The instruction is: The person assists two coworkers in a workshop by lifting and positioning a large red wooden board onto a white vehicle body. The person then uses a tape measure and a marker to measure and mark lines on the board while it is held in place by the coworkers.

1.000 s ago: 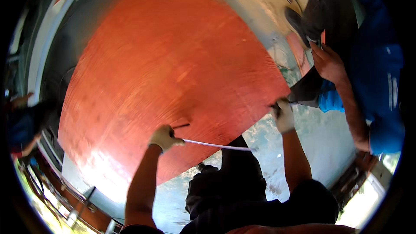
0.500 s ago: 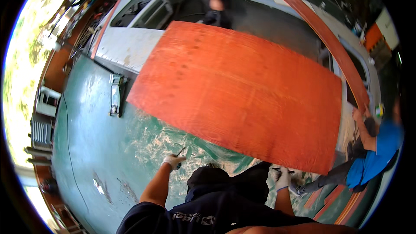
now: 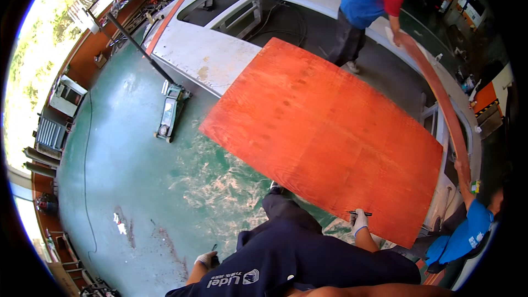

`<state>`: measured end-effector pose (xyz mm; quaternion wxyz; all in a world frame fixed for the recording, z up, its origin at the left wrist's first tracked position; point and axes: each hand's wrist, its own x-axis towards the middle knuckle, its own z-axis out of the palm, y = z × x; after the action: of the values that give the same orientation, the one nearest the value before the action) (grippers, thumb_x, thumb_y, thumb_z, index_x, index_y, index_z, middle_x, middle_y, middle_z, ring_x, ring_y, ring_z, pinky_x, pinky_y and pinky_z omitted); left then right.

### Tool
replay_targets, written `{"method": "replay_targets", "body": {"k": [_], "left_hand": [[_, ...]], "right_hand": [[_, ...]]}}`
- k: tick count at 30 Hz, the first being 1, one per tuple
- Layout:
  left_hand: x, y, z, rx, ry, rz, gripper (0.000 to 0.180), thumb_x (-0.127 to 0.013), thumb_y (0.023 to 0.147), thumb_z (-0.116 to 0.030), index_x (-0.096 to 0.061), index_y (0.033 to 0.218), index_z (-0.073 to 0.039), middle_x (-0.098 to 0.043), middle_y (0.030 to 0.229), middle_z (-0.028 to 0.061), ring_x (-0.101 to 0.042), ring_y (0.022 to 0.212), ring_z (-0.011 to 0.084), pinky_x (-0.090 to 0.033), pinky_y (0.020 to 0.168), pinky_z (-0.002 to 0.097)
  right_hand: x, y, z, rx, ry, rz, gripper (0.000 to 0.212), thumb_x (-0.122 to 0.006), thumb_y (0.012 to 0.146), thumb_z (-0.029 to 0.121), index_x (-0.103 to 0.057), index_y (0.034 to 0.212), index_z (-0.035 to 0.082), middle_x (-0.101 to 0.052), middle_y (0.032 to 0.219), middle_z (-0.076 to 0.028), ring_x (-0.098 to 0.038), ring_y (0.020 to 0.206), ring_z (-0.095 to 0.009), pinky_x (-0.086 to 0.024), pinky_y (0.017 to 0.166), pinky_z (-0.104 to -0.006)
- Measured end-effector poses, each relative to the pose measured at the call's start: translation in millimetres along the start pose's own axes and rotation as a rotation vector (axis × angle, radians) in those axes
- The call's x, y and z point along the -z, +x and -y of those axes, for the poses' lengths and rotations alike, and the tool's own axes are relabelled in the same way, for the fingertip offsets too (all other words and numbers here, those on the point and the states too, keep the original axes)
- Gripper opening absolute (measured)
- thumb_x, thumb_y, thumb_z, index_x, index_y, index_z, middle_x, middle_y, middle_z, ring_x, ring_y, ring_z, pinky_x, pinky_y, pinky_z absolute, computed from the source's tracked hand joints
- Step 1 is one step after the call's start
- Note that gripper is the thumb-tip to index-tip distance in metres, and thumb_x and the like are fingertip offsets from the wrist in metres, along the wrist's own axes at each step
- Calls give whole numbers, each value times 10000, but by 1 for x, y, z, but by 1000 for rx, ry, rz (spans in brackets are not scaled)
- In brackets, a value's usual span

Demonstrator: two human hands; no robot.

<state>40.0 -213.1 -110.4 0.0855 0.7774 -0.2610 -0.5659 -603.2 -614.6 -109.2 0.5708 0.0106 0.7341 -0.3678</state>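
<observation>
A large orange-red plywood sheet [image 3: 330,132] lies flat across a white frame and the green floor. My right hand [image 3: 360,222], in a white glove, rests at the sheet's near edge and grips a thin dark marker [image 3: 360,213] lying on the wood. My left hand [image 3: 205,259], also gloved, is low by my left side, off the sheet, and closed around a small dark object [image 3: 213,251] that I cannot identify. My dark trousers and shoe [image 3: 275,189] fill the space between the hands.
A floor jack [image 3: 170,111] with a long handle stands on the green floor [image 3: 121,176], left of the sheet. Two people in blue shirts, one at the far side [image 3: 368,0] and one at the right [image 3: 467,234], hold a long orange strip [image 3: 440,93]. Clutter lines the left wall.
A white tape ran between my hands over the sheet a second ago; it no longer shows. The view has pulled back, my left hand has left the sheet, and my right stays at its edge.
</observation>
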Motion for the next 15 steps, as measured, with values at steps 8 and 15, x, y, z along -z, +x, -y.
{"method": "replay_targets", "body": {"k": [8,15], "left_hand": [[135,28,-75,-451,337,-30,498,-695,896,-148,-553,1356,-25,-666,1167,150,-673,1004,240,-503,932,324],[271,126,-301,218,-652,-323,771,-767,814,-178,-364,1453,-23,-609,909,93,-627,722,220,-567,613,406]], "right_hand": [[-212,46,-30,-187,-10,236,197,-600,900,249,-583,754,118,-584,570,-22,-524,411,-132,-400,336,-272],[-380,-26,70,138,14,461,145,-602,932,242,-609,931,97,-615,662,-46,-532,479,-126,-419,414,-260]]}}
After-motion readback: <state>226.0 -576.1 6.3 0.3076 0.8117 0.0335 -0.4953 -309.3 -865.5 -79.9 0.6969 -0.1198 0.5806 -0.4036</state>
